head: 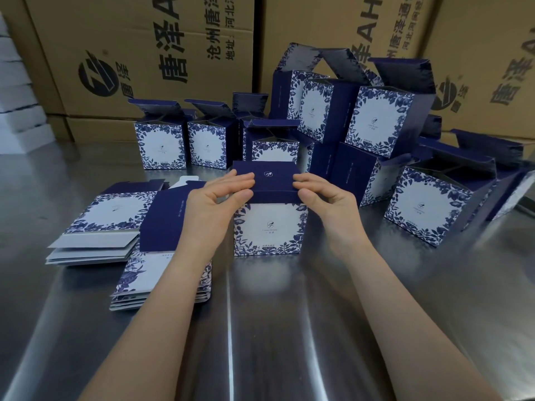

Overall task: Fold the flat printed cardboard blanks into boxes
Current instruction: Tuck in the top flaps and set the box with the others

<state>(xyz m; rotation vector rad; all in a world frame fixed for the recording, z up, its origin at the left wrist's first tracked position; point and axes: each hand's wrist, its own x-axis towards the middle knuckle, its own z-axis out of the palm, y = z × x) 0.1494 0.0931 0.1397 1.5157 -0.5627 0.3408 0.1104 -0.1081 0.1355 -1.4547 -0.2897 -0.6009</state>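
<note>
Navy-white box (270,227), steel worktop (289,328); left hand (220,195) and right hand (324,195) pinch its lid (269,176). Flat blanks (110,215) left, open boxes (160,146) behind.

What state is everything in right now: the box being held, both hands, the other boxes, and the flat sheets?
Box in hands: upright, lid folded over, front tab apparently not yet tucked in.
Left hand: pinches the lid's left edge.
Right hand: pinches the lid's right edge.
Row of boxes behind: upright, lids open.
Boxes at right: piled, some tipped, lids open.
Flat sheets: unfolded, stacked.
</note>
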